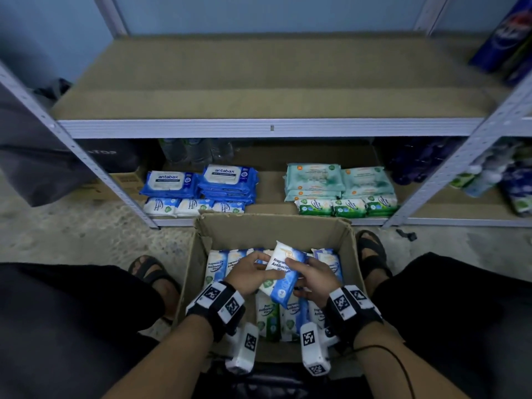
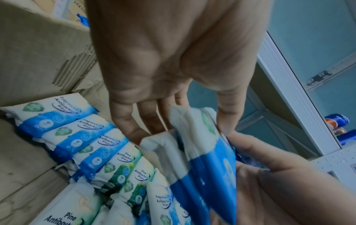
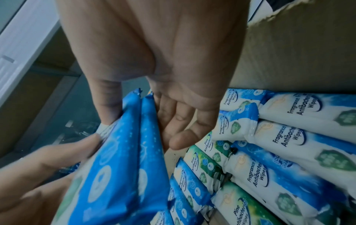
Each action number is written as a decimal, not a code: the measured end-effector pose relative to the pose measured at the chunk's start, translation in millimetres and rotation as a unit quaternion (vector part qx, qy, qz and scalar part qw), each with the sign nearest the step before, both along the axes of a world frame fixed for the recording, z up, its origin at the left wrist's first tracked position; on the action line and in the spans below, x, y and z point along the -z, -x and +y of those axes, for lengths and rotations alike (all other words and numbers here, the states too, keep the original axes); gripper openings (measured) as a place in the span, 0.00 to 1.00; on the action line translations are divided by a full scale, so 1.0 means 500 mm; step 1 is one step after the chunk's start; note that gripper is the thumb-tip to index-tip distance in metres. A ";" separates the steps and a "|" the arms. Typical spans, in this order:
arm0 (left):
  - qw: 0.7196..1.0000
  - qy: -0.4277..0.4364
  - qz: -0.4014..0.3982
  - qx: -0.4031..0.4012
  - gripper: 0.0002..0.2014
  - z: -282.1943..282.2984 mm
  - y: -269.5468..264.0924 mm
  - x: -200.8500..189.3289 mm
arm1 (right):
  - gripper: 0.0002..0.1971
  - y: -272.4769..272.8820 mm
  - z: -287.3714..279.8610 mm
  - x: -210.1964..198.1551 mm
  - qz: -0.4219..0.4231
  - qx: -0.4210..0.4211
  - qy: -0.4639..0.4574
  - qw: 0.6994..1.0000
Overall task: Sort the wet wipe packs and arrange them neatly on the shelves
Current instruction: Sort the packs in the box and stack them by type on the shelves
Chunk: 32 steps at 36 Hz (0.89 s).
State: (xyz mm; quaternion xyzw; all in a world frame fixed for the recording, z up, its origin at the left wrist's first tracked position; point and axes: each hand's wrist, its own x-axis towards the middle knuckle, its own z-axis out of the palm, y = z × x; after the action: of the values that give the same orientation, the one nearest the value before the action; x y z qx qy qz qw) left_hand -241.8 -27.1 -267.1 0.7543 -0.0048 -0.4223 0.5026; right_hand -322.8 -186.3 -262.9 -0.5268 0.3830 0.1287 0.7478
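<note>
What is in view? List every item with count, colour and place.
Held packs: at least two, blue and white, gripped by both hands above the box.
Box: one, brown cardboard, on the floor between the feet, holding blue and green packs.
Antabax packs: two stacks, dark blue, lower shelf, left.
Small blue packs: three showing, front row under the antabax packs.
Teal packs: two stacks, pale teal, lower shelf, right.
Small green packs: three, front row before the teal packs.
Upper shelf: one, tan board, grey frame.
Bottles: several, clear, back of lower shelf.
Sandals: two, dark, beside the box.
Left hand: grips the held packs.
Right hand: grips them too.
</note>
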 end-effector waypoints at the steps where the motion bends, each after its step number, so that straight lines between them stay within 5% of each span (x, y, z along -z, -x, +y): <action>1: 1.000 -0.003 0.011 -0.005 0.23 0.000 -0.002 -0.001 | 0.13 0.000 -0.001 0.002 -0.002 -0.006 -0.004 1.000; 11: 0.996 -0.044 0.069 0.044 0.25 0.020 -0.013 0.011 | 0.20 -0.001 0.006 0.006 0.015 -0.105 -0.009 0.994; 16: 0.989 -0.106 0.083 0.055 0.19 0.029 -0.022 0.056 | 0.22 -0.011 0.021 0.036 0.020 -0.142 0.077 0.987; 19: 0.985 -0.152 0.083 0.027 0.10 0.037 -0.021 0.062 | 0.29 -0.016 0.011 0.068 0.056 -0.194 0.183 0.962; 24: 0.973 -0.211 0.096 -0.021 0.15 0.074 -0.030 0.113 | 0.27 -0.012 -0.038 0.103 0.123 -0.261 0.303 0.908; 27: 0.962 -0.253 0.097 -0.010 0.30 0.108 -0.036 0.177 | 0.26 -0.014 -0.073 0.130 0.159 -0.258 0.323 0.897; 32: 0.952 -0.290 0.088 0.040 0.30 0.127 -0.030 0.221 | 0.18 -0.014 -0.126 0.155 0.204 -0.277 0.376 0.860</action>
State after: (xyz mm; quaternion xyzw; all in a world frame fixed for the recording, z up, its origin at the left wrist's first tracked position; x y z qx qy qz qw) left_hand -226.8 36.6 -377.6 0.8267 0.1322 -0.4899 0.2431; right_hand -315.8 -249.1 -340.3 -0.8141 0.3845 0.2818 0.3317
